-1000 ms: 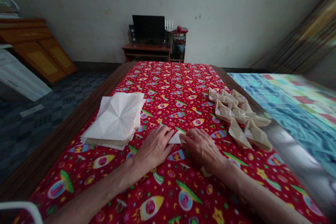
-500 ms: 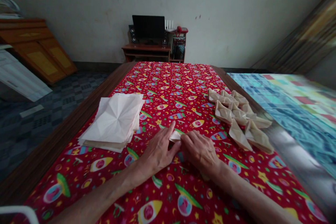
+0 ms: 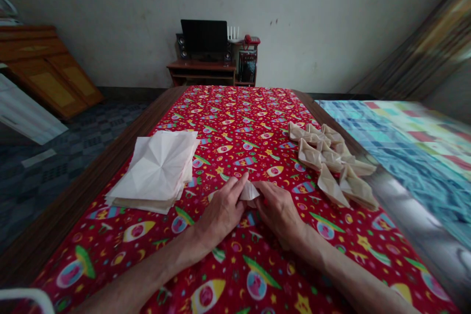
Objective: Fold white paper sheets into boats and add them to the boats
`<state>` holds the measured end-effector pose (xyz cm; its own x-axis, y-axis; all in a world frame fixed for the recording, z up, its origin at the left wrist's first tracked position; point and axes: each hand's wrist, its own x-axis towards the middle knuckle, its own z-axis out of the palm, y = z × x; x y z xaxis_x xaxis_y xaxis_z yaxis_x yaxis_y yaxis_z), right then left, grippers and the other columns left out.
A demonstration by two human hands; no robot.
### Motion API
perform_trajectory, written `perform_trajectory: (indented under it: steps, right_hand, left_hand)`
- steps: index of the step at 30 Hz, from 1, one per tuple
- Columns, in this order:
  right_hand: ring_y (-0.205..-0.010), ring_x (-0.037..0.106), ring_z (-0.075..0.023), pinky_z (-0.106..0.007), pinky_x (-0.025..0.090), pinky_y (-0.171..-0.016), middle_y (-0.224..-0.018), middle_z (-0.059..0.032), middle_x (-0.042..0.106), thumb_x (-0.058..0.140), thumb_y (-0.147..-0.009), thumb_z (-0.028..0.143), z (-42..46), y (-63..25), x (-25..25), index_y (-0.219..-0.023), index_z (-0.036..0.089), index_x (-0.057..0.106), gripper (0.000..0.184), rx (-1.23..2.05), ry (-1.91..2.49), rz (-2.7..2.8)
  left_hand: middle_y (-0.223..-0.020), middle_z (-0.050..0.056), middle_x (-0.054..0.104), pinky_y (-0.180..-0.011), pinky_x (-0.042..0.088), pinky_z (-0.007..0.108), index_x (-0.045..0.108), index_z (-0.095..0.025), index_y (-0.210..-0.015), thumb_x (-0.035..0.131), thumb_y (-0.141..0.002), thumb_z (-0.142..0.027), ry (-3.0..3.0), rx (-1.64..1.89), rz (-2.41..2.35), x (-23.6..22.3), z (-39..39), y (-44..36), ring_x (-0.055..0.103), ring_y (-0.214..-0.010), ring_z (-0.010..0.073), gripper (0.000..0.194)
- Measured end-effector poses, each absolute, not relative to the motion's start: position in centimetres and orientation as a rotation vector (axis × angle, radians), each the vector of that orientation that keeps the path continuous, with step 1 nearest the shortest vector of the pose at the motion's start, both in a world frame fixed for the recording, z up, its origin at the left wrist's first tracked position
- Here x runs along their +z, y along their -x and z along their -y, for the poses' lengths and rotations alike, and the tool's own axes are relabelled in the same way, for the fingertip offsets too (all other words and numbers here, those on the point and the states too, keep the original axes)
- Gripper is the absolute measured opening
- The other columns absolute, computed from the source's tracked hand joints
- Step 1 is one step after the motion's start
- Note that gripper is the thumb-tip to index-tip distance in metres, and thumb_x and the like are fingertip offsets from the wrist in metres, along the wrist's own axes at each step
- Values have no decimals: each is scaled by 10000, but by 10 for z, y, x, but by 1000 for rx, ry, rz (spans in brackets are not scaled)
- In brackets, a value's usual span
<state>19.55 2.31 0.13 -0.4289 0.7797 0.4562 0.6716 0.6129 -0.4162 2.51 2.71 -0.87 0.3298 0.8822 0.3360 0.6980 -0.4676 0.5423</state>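
Between my hands is a small folded piece of white paper (image 3: pixel 249 191), low over the red patterned cloth (image 3: pixel 235 130). My left hand (image 3: pixel 223 210) grips its left side, fingers over the top and thumb hidden beneath. On the right edge, the curled fingers of my right hand (image 3: pixel 280 212) close on the same paper. To the left lies a stack of creased white paper sheets (image 3: pixel 159 166), the top one showing folds that radiate from its centre. Several folded paper pieces (image 3: pixel 330 154), pale and pointed, stand grouped in rows to the right.
The cloth covers a long table with dark wooden edges (image 3: pixel 145 117). A bed with a patterned cover (image 3: pixel 390 149) adjoins on the right. Beyond the far end stands a desk with a monitor (image 3: pixel 204 37) and a red telephone (image 3: pixel 251 40). A wooden cabinet (image 3: pixel 51 71) is at left.
More of the white paper shows between my hands now, tilted up into a small peak. My left fingers have drawn together over it. The whole view has shifted slightly.
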Motion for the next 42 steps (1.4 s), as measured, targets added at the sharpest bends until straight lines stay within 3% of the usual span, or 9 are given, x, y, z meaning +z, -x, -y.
perform_trajectory:
  steps: [6, 10, 18, 26, 29, 34, 38, 42]
  right_hand:
    - [-603, 511, -134, -238, 321, -550, -715, -33, 584, 442, -867, 185, -28, -197, -7, -792, 167, 539, 124, 164, 1344, 2265]
    - [-608, 491, -138, -249, 263, -535, -712, -28, 579, 473, -848, 189, -30, -194, -3, -805, 175, 574, 111, 43, 1451, 2283]
    - [-552, 463, -111, -251, 204, -517, -655, -1, 579, 497, -832, 209, -34, -194, 4, -733, 178, 559, 121, 102, 1559, 2266]
    - [-622, 518, -126, -244, 250, -535, -716, -9, 610, 545, -795, 162, -36, -193, 6, -786, 173, 585, 43, 180, 1618, 2306]
    - [-636, 509, -138, -258, 259, -533, -743, -24, 599, 515, -838, 150, -32, -193, 2, -801, 178, 603, 100, 7, 1587, 2406]
    - [-772, 502, -188, -277, 357, -614, -892, -73, 571, 477, -860, 94, -22, -204, -2, -1104, 163, 568, 270, -239, 1369, 2624]
    - [-810, 481, -204, -302, 399, -656, -939, -83, 539, 475, -881, 135, -17, -217, 3, -1265, 184, 473, 387, -230, 1284, 2716]
    - [-774, 462, -186, -293, 391, -632, -904, -64, 525, 483, -885, 165, -17, -224, 11, -1228, 226, 496, 349, -133, 1241, 2748]
  left_hand:
    - [-912, 33, 558, -769, 517, 268, 604, -189, -1104, 456, -824, -45, -2353, 843, -1382, -11, -33, -20, 589, -832, 156, 348]
    - [-880, 19, 533, -740, 504, 247, 609, -196, -1051, 474, -855, -86, -2359, 866, -1381, -11, -32, -23, 569, -799, 140, 263]
    - [-853, 15, 519, -733, 495, 250, 609, -181, -1006, 478, -876, -102, -2385, 903, -1309, -9, -32, -27, 556, -775, 137, 201]
    - [-865, 10, 514, -719, 499, 240, 605, -201, -982, 474, -875, -92, -2408, 879, -1279, -10, -34, -28, 566, -774, 131, 201]
    - [-877, 11, 508, -724, 503, 239, 591, -196, -1008, 468, -883, -96, -2428, 858, -1255, -12, -34, -25, 567, -789, 131, 202]
    - [-910, 16, 513, -736, 508, 243, 548, -198, -1100, 398, -938, -141, -2528, 763, -1284, -11, -29, -20, 561, -812, 129, 228]
    - [-900, 31, 541, -769, 498, 312, 573, -179, -1046, 361, -964, -192, -2750, 577, -1292, -3, -24, -17, 541, -858, 169, 228]
    - [-932, 45, 568, -781, 490, 346, 561, -175, -1084, 393, -956, -201, -2882, 457, -1245, 2, -20, -14, 530, -887, 195, 213]
